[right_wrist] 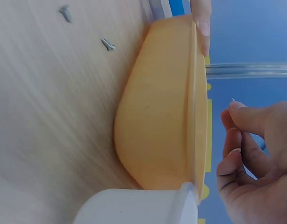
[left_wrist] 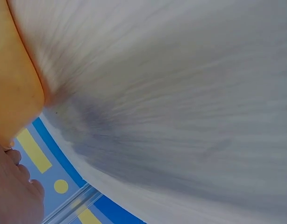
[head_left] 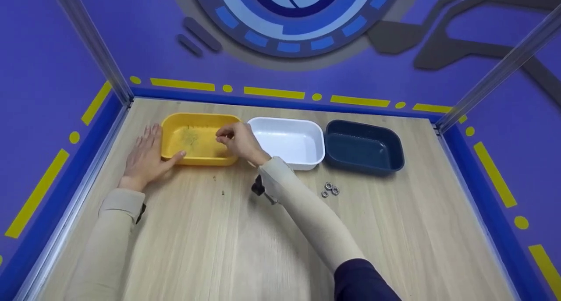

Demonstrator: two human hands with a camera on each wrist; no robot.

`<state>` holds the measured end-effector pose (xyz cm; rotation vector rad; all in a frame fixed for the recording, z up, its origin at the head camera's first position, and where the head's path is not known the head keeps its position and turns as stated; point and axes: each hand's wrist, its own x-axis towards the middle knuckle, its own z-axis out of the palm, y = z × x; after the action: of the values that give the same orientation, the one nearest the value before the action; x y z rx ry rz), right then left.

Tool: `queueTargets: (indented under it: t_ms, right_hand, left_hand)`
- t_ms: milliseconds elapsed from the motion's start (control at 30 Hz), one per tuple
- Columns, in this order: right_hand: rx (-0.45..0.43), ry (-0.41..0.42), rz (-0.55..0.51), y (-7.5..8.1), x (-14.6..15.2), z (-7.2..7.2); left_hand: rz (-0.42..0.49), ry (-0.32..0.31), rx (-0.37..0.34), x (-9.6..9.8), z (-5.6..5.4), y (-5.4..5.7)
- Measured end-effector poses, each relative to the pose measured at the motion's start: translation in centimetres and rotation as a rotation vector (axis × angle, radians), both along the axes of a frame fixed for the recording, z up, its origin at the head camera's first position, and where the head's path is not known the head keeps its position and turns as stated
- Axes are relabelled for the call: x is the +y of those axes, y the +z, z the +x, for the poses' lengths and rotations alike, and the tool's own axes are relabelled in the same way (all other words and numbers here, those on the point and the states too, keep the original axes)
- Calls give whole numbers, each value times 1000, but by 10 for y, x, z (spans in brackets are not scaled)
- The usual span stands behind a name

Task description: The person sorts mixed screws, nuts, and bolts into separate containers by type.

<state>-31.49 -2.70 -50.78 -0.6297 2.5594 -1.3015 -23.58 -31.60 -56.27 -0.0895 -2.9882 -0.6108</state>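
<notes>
My left hand (head_left: pixel 145 157) lies along the left end of the yellow tray (head_left: pixel 201 161), fingers straight and thumb over the front rim. My right hand (head_left: pixel 240 141) hovers over the tray's right part. Its fingers are bent, with thumb (right_wrist: pixel 248 116) and forefinger tips close together; whether something tiny sits between them cannot be made out. Several small dark pieces (head_left: pixel 189 137) lie inside the yellow tray. On the table in front are two small screws, one nearer the tray (right_wrist: pixel 107 45) and one farther off (right_wrist: pixel 65 13).
A white tray (head_left: pixel 289 145) stands right beside the yellow one, and a dark blue tray (head_left: pixel 366 150) beside that. Three metal nuts (head_left: pixel 328 185) sit on the wooden table (head_left: pixel 263 248) before them. Blue panels (head_left: pixel 280 82) enclose the back and sides.
</notes>
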Motion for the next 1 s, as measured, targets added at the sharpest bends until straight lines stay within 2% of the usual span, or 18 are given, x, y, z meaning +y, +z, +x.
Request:
queueTargets:
  t_ms: [200,367,667,1000]
  right_hand:
    - [67,-38,6,4,-9,-14]
    - [86,-45,-11,5,-10,-18]
    - [90,-46,1,6,-11,-20]
    - [130,-19,3,8,-8,-12]
  left_hand:
    - [-1,-4,8,1,-1,2]
    - [5,-18,20,2,-3,2]
    - [14,-17,28,0,-1,0]
    - [4,-10,10,-1,-1,-1]
